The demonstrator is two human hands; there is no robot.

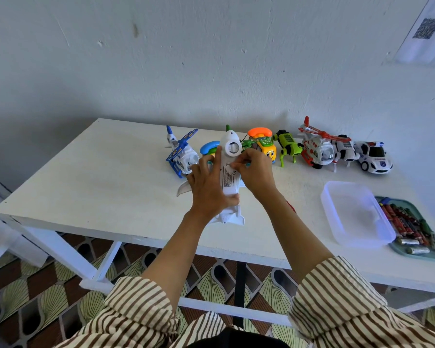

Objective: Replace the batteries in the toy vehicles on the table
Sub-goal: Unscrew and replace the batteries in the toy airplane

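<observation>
The white toy plane point(230, 177) was belly-up over the middle of the table point(86, 184), nose toward the wall. The left hand point(209, 189) wrapped its fuselage, and the right hand point(255, 175) had curled fingertips pinching at its underside. Behind it sat a blue helicopter point(182, 154), a red helicopter point(319, 149) and a police car point(373, 158). At the right lay a clear container point(354, 214) beside a tray of batteries point(412, 229).

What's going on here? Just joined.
A person holds a white toy plane belly-up over the table. The left hand grips the fuselage while the right hand picks at the labelled belly panel with its fingertips. The other toys, such as the police car, stand along the wall. Batteries lie in a tray on the right.
</observation>
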